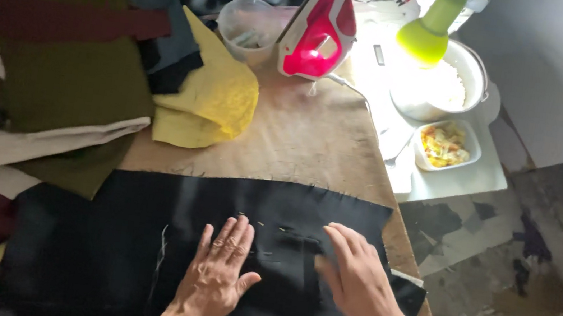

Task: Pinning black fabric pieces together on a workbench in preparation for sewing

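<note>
— On the worktop (pixel 297 146), near its front edge, lies a black cloth (pixel 141 234) spread flat, and both hands rest on it. How do the hands sit?

— Left hand (pixel 217 273) lies palm down, fingers spread and pressed flat, pinching nothing. Right hand (pixel 353 276) is just beside it, fingers together and laid flat along a darker strip or fold in the cloth; its grip closes on nothing that I can see either.

— What stands about?

— A red and white iron (pixel 316 32) stands upright at the back of the worktop, well apart from the hands, its cord trailing toward a green lamp (pixel 429 29). A yellow cloth (pixel 213 98) and a stack of olive and pale fabrics (pixel 67 79) lie to the left. A pot of rice (pixel 443 85) and a small food dish (pixel 445 145) sit at the right.

— What might go wrong?

— I'd judge the cloth could shift or crease under uneven pressure, since its right end hangs past the worktop's corner. A tug on the cord might tip the iron toward the plastic cup (pixel 246 27) beside it.
</note>
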